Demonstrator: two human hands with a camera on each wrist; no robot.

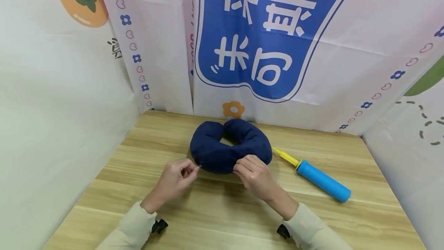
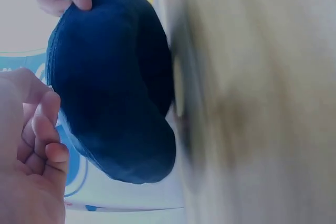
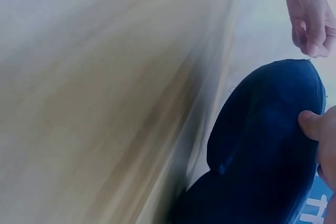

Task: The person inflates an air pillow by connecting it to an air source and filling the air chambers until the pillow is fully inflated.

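A dark navy U-shaped neck pillow (image 1: 216, 157) rests on the table, its two ends toward the back wall. At its front left edge my left hand (image 1: 179, 174) pinches a small zipper pull (image 1: 200, 166) between thumb and forefinger. My right hand (image 1: 256, 174) grips the front right part of the cover, fingers folded over the seam. In the left wrist view a seam runs along the edge of the pillow (image 2: 105, 77) between both hands. The right wrist view shows the right thumb (image 3: 310, 124) pressed on the dark fabric.
To the right of the pillow lies a hand pump with a blue barrel (image 1: 324, 180) and a yellow nozzle (image 1: 286, 156). The wood-grain table (image 1: 215, 215) is bounded by printed white sheets (image 1: 166, 49) at the back and sides.
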